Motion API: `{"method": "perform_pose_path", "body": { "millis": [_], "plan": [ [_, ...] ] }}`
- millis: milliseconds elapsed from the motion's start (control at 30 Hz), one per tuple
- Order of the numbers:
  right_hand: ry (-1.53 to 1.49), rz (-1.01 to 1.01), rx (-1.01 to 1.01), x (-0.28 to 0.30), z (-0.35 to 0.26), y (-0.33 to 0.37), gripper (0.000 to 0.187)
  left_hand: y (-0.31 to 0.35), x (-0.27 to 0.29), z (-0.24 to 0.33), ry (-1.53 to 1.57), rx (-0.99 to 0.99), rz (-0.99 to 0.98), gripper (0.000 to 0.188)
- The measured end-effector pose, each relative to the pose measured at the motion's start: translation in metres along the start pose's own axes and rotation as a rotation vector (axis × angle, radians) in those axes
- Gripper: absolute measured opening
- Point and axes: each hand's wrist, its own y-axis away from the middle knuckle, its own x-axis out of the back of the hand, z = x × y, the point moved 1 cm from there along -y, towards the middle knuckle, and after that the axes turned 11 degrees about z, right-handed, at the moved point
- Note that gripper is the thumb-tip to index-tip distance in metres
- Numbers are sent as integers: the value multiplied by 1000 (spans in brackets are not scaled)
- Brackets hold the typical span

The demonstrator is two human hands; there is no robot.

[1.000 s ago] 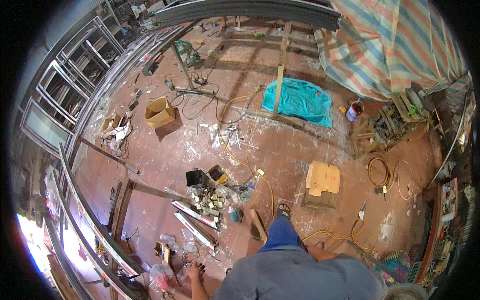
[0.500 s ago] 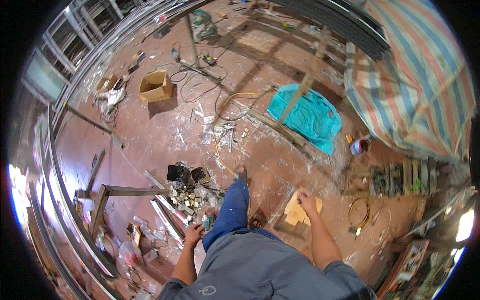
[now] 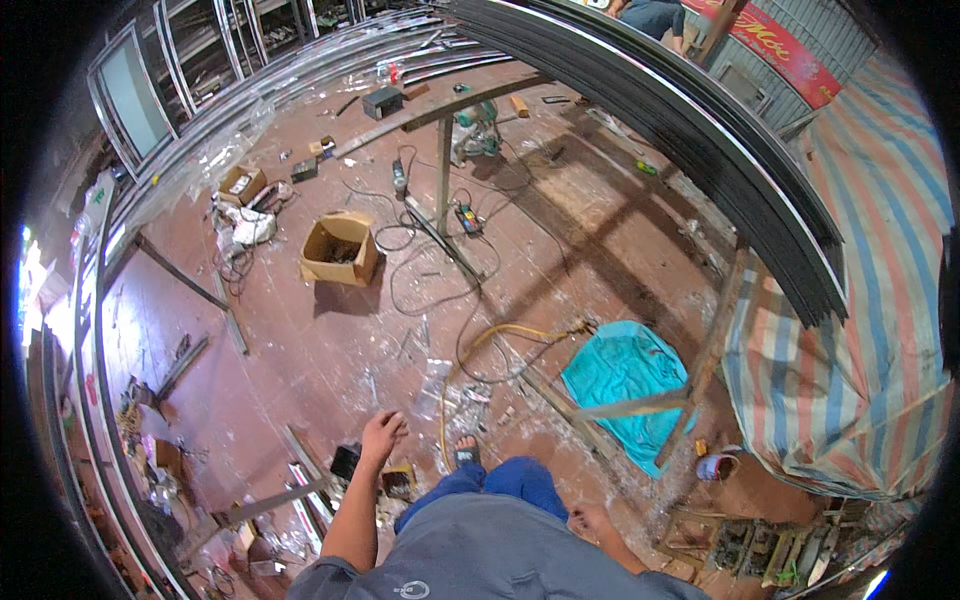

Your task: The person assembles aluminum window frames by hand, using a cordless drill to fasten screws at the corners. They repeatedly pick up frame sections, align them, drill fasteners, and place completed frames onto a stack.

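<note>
My left hand [image 3: 385,438] is raised in front of my body over the floor, its fingers loosely bent and apart, holding nothing. Low beside my right thigh hangs my right hand [image 3: 588,520], partly blurred; its fingers look loose, and I see nothing in them. Nearest to the left hand are a small black container [image 3: 345,462] and a clear plastic piece [image 3: 433,385] lying on the floor. A yellow hose [image 3: 443,425] runs along the floor by my sandalled foot [image 3: 466,448]. Neither hand touches any of these.
An open cardboard box [image 3: 340,250] stands ahead, with cables and a power tool [image 3: 400,178] near it. Long dark metal profiles [image 3: 680,130] cross overhead at the right. A turquoise cloth [image 3: 628,375] lies by a metal frame; a striped tarp [image 3: 850,330] hangs right. Another person [image 3: 652,18] is far off.
I have moved forward and my view has tilted up. My left hand has risen forward; the right has dropped back beside my leg. The yellow sheet and loose blocks have left view.
</note>
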Motion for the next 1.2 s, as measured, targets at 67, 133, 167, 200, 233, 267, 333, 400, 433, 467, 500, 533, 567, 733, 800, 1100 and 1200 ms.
{"method": "perform_pose_path", "body": {
  "millis": [67, 133, 167, 200, 233, 267, 333, 400, 433, 467, 500, 533, 567, 733, 800, 1100, 1200],
  "plan": [
    [-183, 66, -6, -12, -67, -29, 25, -26, -20, 104, -88, -116, 5, 43],
    [-434, 116, -79, -27, -159, -38, 26, -64, -27, 153, -134, -230, 29, 42],
    [-448, 71, -33, -31, -183, -59, 26, -80, -30, 168, -141, -226, 50, 42],
    [-464, 25, 16, -37, -215, -83, 26, -98, -33, 178, -148, -227, 73, 41],
    [-478, -21, 68, -43, -242, -109, 26, -115, -33, 183, -151, -228, 96, 41],
    [-391, -42, 65, -51, -279, -125, 26, -137, -21, 163, -158, -217, 146, 39],
    [-219, -67, 61, -66, -361, -152, 26, -167, 3, 125, -546, -252, 286, 35],
    [-94, -156, 104, -102, -445, -183, 25, -172, 74, 27, -476, -91, 334, 42],
    [-46, -125, 124, -95, -486, -206, 25, -169, 58, 2, -371, 38, 536, 40],
    [145, -69, 281, -94, -521, -249, 27, -159, 45, -13, -227, 139, 753, 40],
    [244, 63, 527, -92, -567, -304, 29, -154, 30, -11, -56, 274, 787, 32],
    [300, 109, 732, -108, -623, -323, 33, -130, 27, -11, 116, 408, 884, 28],
    [362, 209, 928, -112, -678, -341, 37, -116, 9, 15, 272, 559, 900, 24],
    [323, 272, 1335, -235, -1008, -232, 47, -79, 3, 8, 112, 502, 879, 25],
    [59, 202, 1458, -279, -1100, -183, 38, -107, -10, 13, 565, 561, 752, 34],
    [664, 691, 1467, -481, -1226, -126, 54, -306, 74, 45, -132, 448, 678, 40],
    [616, 752, 1361, -482, -1226, -145, 50, -377, 193, 62, -339, 214, 711, 43]
  ]
}}
